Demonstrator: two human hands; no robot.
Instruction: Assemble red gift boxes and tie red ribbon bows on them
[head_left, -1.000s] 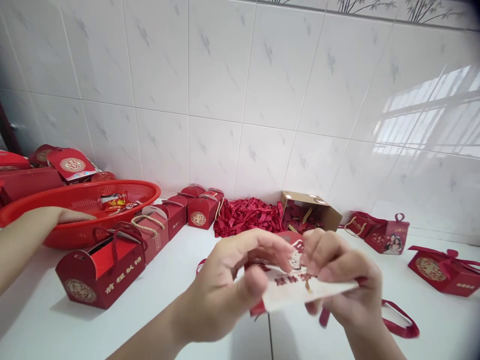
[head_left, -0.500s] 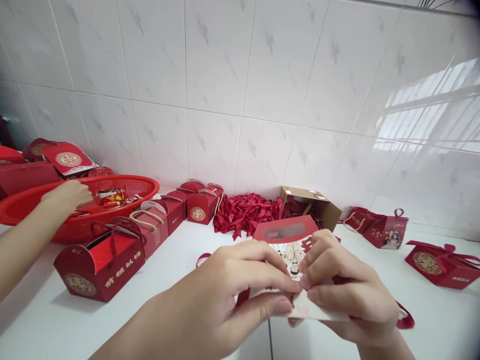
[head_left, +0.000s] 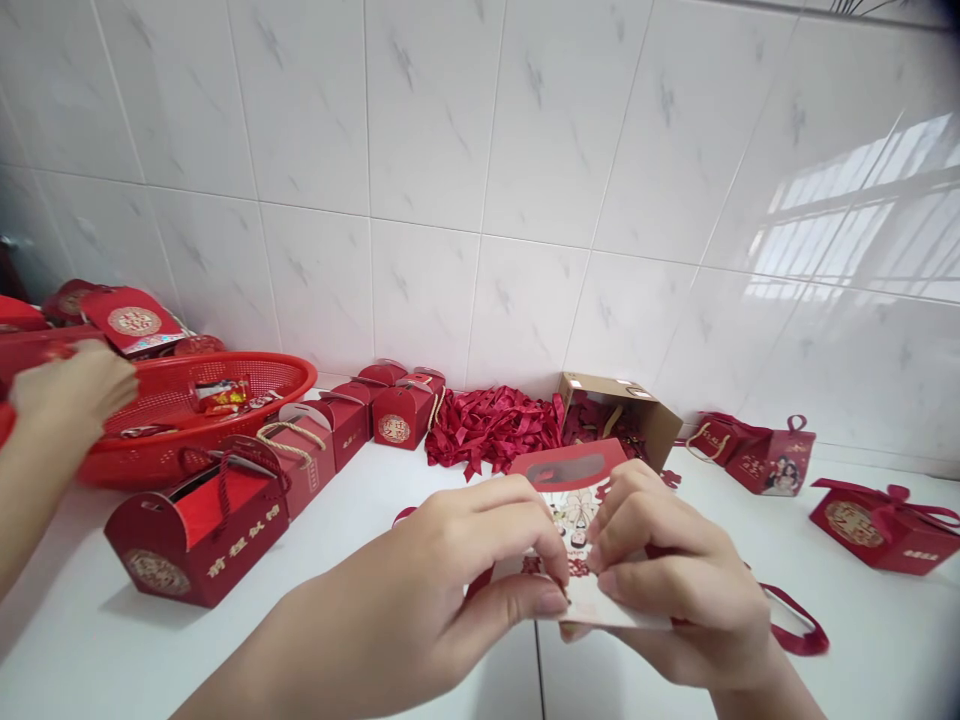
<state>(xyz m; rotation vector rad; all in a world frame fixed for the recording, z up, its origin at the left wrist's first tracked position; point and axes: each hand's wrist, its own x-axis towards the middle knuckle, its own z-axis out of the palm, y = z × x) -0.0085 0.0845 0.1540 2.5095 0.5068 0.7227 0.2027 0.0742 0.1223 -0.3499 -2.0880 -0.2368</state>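
Note:
Between my hands is a red and white paper gift box printed with cartoon figures, with a cut-out window in its upper flap. My left hand pinches its near left edge between thumb and fingers. My right hand is closed round the right side, its fingertips close to the left ones. A dark red ribbon loop shows on the table beyond my right hand. The underside of the box and whatever lies under my fingertips are hidden.
A co-worker's hand is over a red plastic basket with wrapped sweets. Red gift boxes stand in a row. A ribbon pile and a tipped cardboard box lie by the wall; tied boxes stand right.
Both my hands have shifted slightly left with the gift box, and my left fingertips have moved a little apart from the right ones. The co-worker's hand has moved left over the basket.

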